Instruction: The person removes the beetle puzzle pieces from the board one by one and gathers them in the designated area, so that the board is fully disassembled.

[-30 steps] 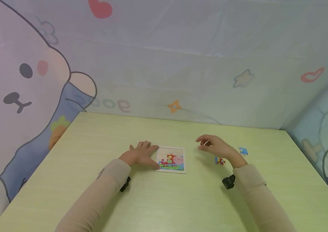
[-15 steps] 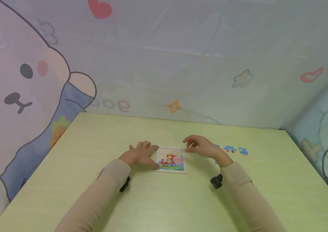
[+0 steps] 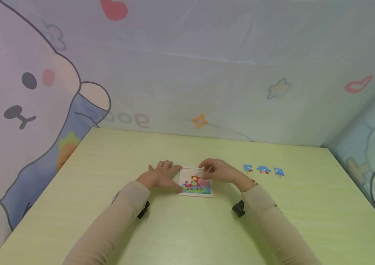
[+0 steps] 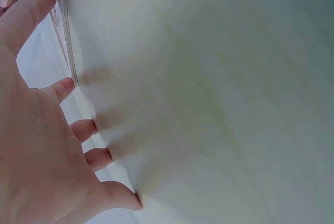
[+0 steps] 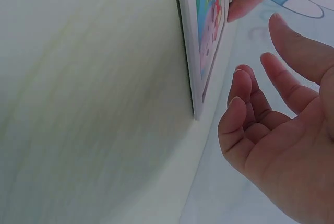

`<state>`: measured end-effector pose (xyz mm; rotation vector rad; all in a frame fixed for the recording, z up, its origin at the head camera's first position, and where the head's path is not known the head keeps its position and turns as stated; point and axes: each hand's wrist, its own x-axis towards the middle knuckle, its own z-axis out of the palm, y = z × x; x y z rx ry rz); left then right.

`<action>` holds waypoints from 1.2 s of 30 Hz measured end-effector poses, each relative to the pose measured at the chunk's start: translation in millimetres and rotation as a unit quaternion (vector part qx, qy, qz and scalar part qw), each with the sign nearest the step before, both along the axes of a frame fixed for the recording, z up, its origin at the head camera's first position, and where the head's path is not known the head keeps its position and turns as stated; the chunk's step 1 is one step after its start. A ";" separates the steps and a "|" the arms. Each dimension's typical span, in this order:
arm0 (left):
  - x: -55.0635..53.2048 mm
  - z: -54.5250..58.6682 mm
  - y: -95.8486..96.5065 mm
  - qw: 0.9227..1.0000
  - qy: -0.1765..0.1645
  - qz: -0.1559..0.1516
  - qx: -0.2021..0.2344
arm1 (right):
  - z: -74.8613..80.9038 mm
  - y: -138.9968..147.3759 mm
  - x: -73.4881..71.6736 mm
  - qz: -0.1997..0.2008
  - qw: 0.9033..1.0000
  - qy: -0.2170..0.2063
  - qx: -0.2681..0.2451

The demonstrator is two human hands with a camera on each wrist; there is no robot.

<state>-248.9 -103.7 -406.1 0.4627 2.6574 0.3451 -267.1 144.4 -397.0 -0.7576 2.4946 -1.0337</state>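
A square jigsaw puzzle board (image 3: 186, 194) with a pale frame lies mid-table. Colourful pieces fill its lower part, showing red and pink figures on green; bare wood shows along the top. My left hand (image 3: 162, 178) has its fingers spread, thumb and index at the board's left edge, the other fingertips down on the table in the left wrist view. Over the board's upper right hovers my right hand (image 3: 218, 170). In the right wrist view its thumb (image 5: 297, 44) and index finger stand apart with nothing between them, and the other fingers are bent.
Loose blue puzzle pieces lie to the right: one piece (image 3: 247, 168), a middle piece (image 3: 263, 169) and an outer piece (image 3: 278, 172). A red piece (image 3: 254, 182) is partly hidden by the right wrist. Behind the table (image 3: 187, 228) hangs a printed cloth (image 3: 174, 73).
My right hand has moved left from beside the loose pieces to over the puzzle board, uncovering pieces at the right. The left hand and the board have stayed put.
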 end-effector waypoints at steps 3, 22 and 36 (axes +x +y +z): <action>-0.2 0.6 0.0 1.000 0.005 -0.002 0.007 | -2.2 -3.3 -0.7 0.002 1.000 -0.005 0.001; 1.0 1.8 -0.1 1.000 0.006 -0.006 0.010 | -14.0 -17.5 -2.0 0.008 0.999 -0.014 0.046; -1.2 -1.0 -0.3 1.000 0.009 -0.006 0.008 | -15.0 -24.1 -2.2 0.016 0.998 -0.008 0.061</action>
